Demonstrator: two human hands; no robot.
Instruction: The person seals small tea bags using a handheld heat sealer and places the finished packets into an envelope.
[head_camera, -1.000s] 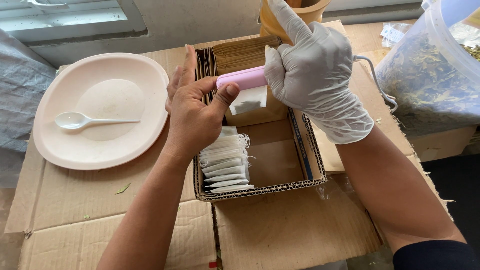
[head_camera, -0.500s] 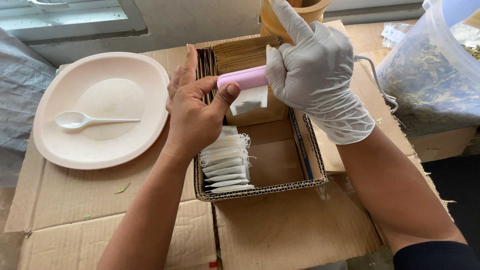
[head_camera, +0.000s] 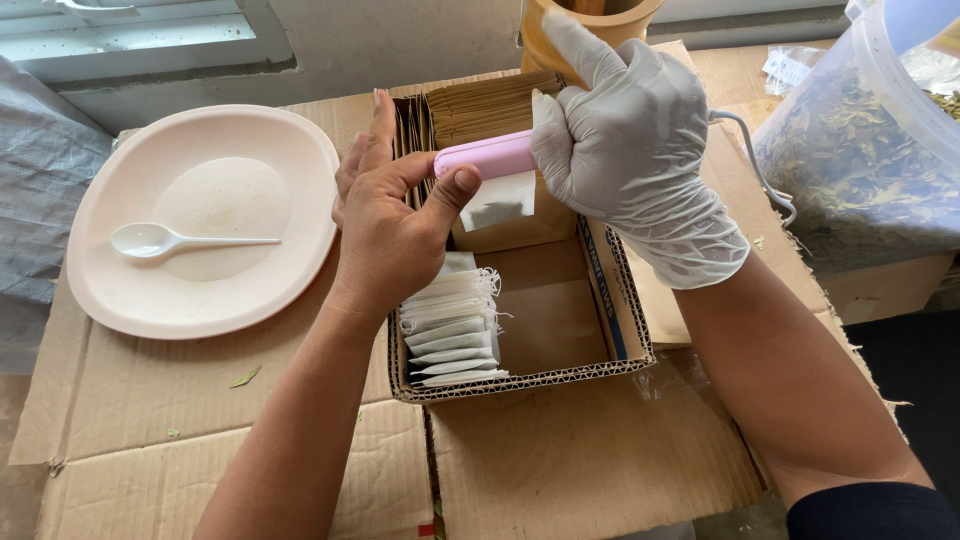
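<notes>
My bare left hand (head_camera: 390, 230) pinches the left end of a pink handheld sealer (head_camera: 485, 156) between thumb and fingers. My right hand (head_camera: 630, 150), in a white glove, is closed around the sealer's right end. A small white tea bag (head_camera: 497, 202) hangs clamped under the sealer, over an open cardboard box (head_camera: 620, 330). Inside the box a row of white tea bags (head_camera: 450, 335) lies at the left, and brown paper envelopes (head_camera: 490, 105) stand at the back.
A cream plate (head_camera: 200, 215) with a white plastic spoon (head_camera: 160, 240) sits at the left on flattened cardboard (head_camera: 150, 440). A clear plastic tub of dried leaves (head_camera: 870, 150) stands at the right. A wooden cup (head_camera: 590, 25) is behind my right hand. A thin cable (head_camera: 760, 170) trails right.
</notes>
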